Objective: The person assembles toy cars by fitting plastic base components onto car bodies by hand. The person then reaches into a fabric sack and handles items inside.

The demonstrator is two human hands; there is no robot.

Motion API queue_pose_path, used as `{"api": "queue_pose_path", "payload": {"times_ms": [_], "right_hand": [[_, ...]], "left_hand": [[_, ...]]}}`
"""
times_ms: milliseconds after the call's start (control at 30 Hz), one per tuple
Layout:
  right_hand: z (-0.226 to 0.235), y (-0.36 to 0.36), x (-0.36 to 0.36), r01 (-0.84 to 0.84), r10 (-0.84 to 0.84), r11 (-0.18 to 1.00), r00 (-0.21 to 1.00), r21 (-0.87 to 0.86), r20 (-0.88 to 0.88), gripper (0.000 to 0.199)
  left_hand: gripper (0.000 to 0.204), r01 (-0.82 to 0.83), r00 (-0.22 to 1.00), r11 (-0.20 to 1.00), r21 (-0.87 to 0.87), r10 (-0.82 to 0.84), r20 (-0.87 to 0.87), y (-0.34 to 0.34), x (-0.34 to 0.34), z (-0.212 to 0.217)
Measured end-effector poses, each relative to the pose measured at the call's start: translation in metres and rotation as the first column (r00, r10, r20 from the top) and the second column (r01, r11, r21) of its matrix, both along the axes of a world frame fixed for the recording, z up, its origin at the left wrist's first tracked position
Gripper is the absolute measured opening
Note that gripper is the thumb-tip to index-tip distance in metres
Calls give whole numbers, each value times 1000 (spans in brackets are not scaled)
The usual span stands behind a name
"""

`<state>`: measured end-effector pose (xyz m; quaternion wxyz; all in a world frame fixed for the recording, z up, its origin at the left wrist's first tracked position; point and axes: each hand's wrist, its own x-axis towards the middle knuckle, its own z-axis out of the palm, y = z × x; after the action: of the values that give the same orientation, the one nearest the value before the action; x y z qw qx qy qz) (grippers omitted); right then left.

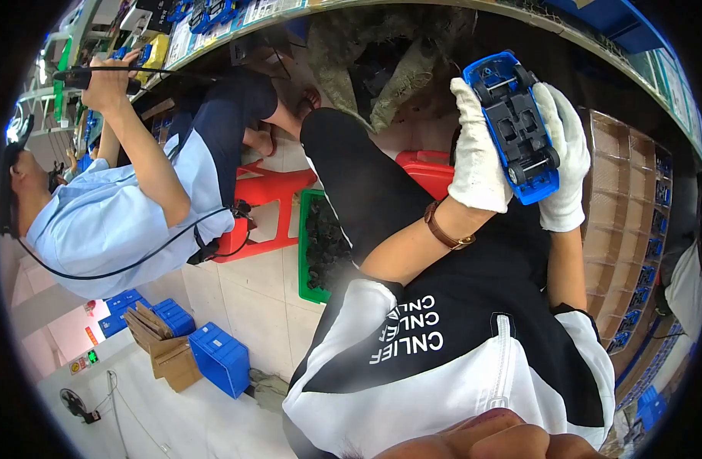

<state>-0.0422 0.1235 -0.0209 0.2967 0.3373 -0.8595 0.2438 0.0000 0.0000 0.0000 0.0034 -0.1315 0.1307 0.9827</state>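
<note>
Risk: blue plastic toy car [517,126], underside up | left hand [477,153] and right hand [565,149], white-gloved, clasp only its sides | could slip from smooth gloves.

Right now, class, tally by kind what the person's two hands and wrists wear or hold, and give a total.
white gloves: 2, one on the left hand, one on the right hand
blue toy car, held underside up between both hands: 1
brown wrist strap, on the left wrist: 1
Total: 4
</note>
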Motion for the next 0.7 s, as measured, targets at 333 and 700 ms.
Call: {"api": "queue_pose_path", "payload": {"times_ms": [333, 700], "right_hand": [[39, 16, 20, 237, -137, 908, 948, -347, 289, 39], [60, -12, 55, 2, 12, 998, 980, -69, 198, 56]], "left_hand": [[86, 59, 989, 998, -16, -61, -137, 0, -1, -10], [82, -142, 981, 980, -140, 121, -153, 2, -2, -17]]}}
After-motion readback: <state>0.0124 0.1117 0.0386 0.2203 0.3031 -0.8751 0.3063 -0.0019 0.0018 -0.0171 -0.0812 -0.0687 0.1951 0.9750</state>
